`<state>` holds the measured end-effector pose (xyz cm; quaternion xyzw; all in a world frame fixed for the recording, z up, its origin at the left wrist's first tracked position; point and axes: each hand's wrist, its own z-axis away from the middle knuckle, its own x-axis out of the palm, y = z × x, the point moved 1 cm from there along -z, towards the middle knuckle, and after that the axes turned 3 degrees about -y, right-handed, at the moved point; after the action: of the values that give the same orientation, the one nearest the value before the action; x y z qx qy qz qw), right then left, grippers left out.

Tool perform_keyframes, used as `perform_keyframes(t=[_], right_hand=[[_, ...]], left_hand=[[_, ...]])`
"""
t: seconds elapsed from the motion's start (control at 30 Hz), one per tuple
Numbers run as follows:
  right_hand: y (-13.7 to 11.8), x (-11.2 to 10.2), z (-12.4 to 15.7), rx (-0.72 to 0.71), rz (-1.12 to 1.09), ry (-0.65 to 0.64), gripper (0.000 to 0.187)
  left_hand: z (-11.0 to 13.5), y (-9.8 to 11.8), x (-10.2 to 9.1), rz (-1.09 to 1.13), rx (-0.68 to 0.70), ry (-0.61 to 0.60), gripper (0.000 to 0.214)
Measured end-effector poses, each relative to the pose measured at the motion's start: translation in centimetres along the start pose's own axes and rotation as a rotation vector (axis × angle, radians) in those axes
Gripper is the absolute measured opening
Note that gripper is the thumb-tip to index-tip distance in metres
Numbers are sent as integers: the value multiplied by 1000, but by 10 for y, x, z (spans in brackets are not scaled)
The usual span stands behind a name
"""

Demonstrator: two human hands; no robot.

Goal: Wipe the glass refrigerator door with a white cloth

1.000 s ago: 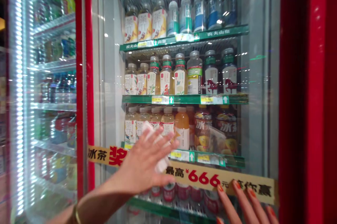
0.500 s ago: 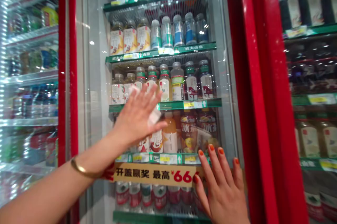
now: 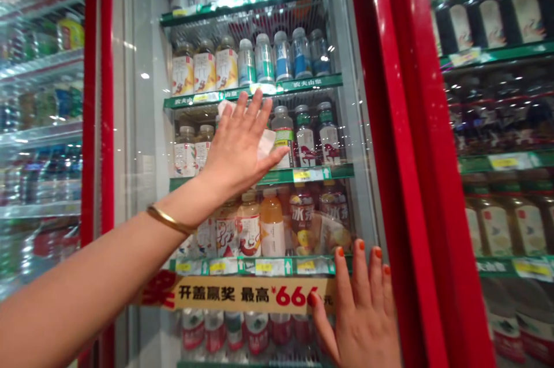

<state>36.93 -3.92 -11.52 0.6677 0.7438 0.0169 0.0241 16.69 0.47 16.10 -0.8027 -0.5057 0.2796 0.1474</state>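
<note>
A white tissue [image 3: 266, 144] lies under my left hand [image 3: 240, 146], pressed between the palm and the glass door [image 3: 141, 206] of a drinks fridge. Its edges stick out beside the thumb and near the fingertips. The fingers of that hand are stretched upward, and a gold bangle [image 3: 171, 220] circles the wrist. Lower right, my right hand [image 3: 363, 316] lies flat on the same glass with fingers spread and holds nothing. Its nails are orange. A tan banner [image 3: 208, 294] with black and red lettering runs across the door, partly covered by my right hand.
Behind the glass, rows of bottles [image 3: 272, 229] stand on shelves with green edges [image 3: 307, 175]. A red door frame [image 3: 415, 183] rises at the right, another red frame [image 3: 106, 126] at the left. Further stocked fridges flank both sides.
My left hand has slid up the glass with the tissue, from the lower bottles to the row above. My right hand stays on the door. The view has shifted slightly.
</note>
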Motion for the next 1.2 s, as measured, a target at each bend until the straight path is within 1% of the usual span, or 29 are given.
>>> perform_keyframes(t=[0.03,0.07,0.13,0.17,0.2,0.23,0.27,0.3,0.37,0.4,0.43,0.47,0.5,0.57,0.6,0.63,0.67,0.7,0.77,0.8,0.83,0.87,0.9,0.93,1.03,1.07,1.1,1.13,1.2], right_hand=[[0,0,0,2,-7,3,90],[1,0,0,-3,-15,7,91],[2,0,1,-20,-31,18,93],[2,0,1,-26,-39,27,95],[2,0,1,-28,-48,38,97],[2,0,2,-27,-59,49,99],[2,0,2,-26,-66,59,100],[2,0,2,-24,-70,69,102],[2,1,4,-23,-72,82,103],[2,2,4,-18,-69,81,103],[4,2,5,-14,-66,77,103],[5,2,5,-17,-65,69,103],[7,1,6,-26,-66,61,103],[11,-2,7,-52,-76,41,104],[12,-4,7,-59,-81,21,104],[12,-6,7,-60,-83,-7,103],[12,-7,7,-52,-82,-37,101],[11,-7,6,-39,-78,-69,98],[8,-7,6,-23,-74,-115,92],[6,-6,6,-17,-77,-124,90],[5,-6,7,-13,-85,-135,89],[4,-7,7,-8,-97,-140,88],[3,-8,7,-2,-111,-146,87],[3,-9,8,6,-125,-147,86],[1,-13,9,45,-150,-145,81],[0,-14,10,57,-154,-143,80],[0,-14,11,65,-157,-145,79],[-1,-14,12,66,-159,-148,79],[-3,-14,13,57,-158,-150,78]], left_hand=[[2,10,4,2,19,9,105],[10,25,9,-5,102,-15,103],[30,58,19,-35,391,-137,96],[37,70,21,-50,525,-210,93],[38,74,20,-58,607,-268,92],[31,71,17,-58,624,-294,93],[18,63,11,-54,572,-283,96],[2,51,5,-52,457,-242,98],[-28,31,-4,-49,150,-104,99],[-35,28,-5,-44,34,-36,99],[-33,32,-2,-35,-15,8,99],[-24,41,4,-21,18,14,99],[-7,54,12,-3,128,-18,97],[42,78,24,50,443,-153,87],[69,82,25,84,540,-218,83],[94,77,22,114,559,-259,81],[117,64,15,132,486,-272,82],[138,43,8,132,327,-259,85],[178,-4,-8,75,-139,-172,87],[200,-21,-13,29,-380,-105,85],[225,-30,-14,-20,-591,-45,83],[252,-28,-13,-68,-747,11,81],[281,-15,-7,-116,-827,35,83],[310,6,1,-153,-805,-26,86],[379,82,32,-190,-401,-233,103],[394,99,37,-192,-348,-250,104],[403,108,40,-192,-329,-261,104],[407,109,40,-208,-376,-240,102],[405,99,38,-272,-595,-143,92]])
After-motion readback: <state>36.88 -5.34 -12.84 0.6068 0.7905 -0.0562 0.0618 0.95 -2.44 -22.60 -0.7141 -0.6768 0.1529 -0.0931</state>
